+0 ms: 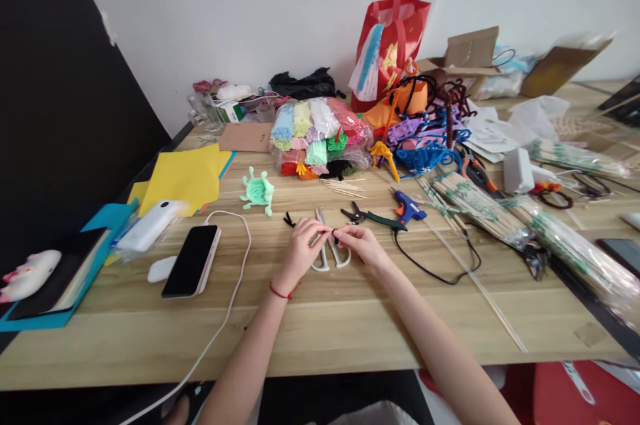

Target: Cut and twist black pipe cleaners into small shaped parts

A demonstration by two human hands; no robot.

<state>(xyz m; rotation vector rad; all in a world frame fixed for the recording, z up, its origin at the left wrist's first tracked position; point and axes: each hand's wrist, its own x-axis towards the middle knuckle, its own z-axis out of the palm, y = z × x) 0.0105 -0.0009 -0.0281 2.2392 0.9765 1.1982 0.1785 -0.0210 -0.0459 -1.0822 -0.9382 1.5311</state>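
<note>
Over the white-handled scissors (323,255), my left hand (304,240) and my right hand (363,244) meet at their fingertips. Both pinch a short black pipe cleaner piece (335,232), mostly hidden by the fingers. Another small black pipe cleaner piece (289,219) lies just left of the scissors. Beyond my right hand are green-handled pliers (385,219) and a blue glue gun (409,207). A light green fuzzy turtle-like figure (259,191) rests on the table farther left.
Bagged colourful pipe cleaners (320,135) lie at the back, beside a red bag (395,45) and a tangled pile. Bundled wooden sticks (475,202) are at right. On the left are a phone (193,262), a white cable (235,292) and yellow sheets (183,178).
</note>
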